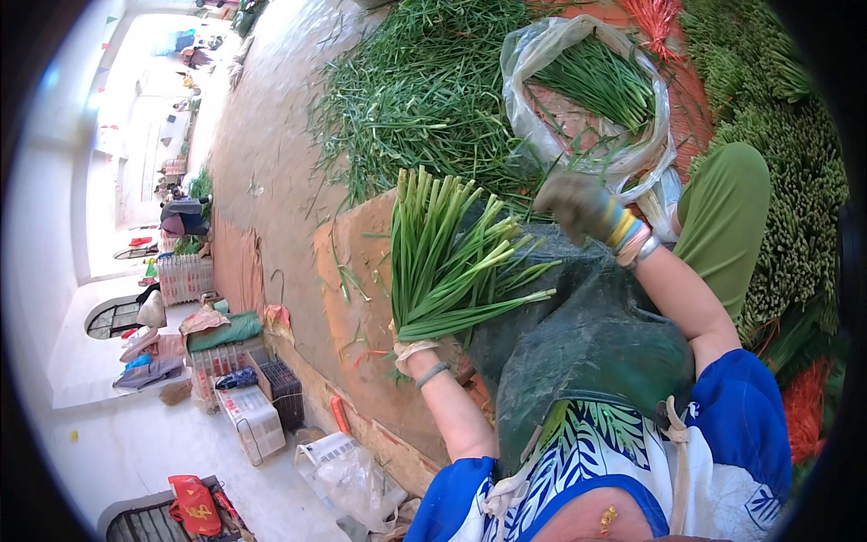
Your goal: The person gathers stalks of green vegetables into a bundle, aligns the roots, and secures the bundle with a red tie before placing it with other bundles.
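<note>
Left hand (pixel 411 348) grip clamps fanned green stalks (pixel 447 257); right hand (pixel 578 203) grip unclear.

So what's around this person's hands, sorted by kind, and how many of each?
Green stalk bunch in left hand: 1
Clear bag of stalks by right hand: 1
Loose stalk pile: 1
Bundled stalk stack: 1
Wrist bands: several, blurred
Total: 4
</note>
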The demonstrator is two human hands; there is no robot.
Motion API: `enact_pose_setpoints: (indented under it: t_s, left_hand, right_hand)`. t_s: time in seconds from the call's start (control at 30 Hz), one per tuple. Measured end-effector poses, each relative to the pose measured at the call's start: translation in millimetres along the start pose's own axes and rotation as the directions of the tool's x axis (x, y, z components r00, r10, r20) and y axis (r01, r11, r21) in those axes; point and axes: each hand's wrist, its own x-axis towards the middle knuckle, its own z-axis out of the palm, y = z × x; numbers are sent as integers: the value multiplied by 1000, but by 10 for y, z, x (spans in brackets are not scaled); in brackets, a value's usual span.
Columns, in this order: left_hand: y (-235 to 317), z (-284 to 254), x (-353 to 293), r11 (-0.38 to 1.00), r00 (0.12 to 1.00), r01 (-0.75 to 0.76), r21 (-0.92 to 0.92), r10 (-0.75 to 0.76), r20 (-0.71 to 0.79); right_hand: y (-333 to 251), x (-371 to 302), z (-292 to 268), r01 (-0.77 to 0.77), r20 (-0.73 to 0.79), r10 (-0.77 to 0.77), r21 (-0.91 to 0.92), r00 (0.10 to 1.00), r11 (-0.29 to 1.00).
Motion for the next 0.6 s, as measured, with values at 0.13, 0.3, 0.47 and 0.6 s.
enact_pose_setpoints:
  t_s: [0.13,0.3,0.47,0.6]
  left_hand:
    - [8,-31,-28,1000,1000,-18,-11,18,0]
    - [-46,51,-89,1000,1000,-8,-17,8,20]
    - [-23,89,-230,999,999,-27,-25,28,35]
    - [-7,285,-336,999,1000,-20,-27,20,-20]
  right_hand:
    - [-380,-152,122,-493,74,488,176,870,852]
    - [-46,-157,920,-552,138,551,-30,823,833]
    - [128,-29,1277,-644,0,644,18,765,765]
    - [184,-226,1139,-629,175,623,422,763,653]
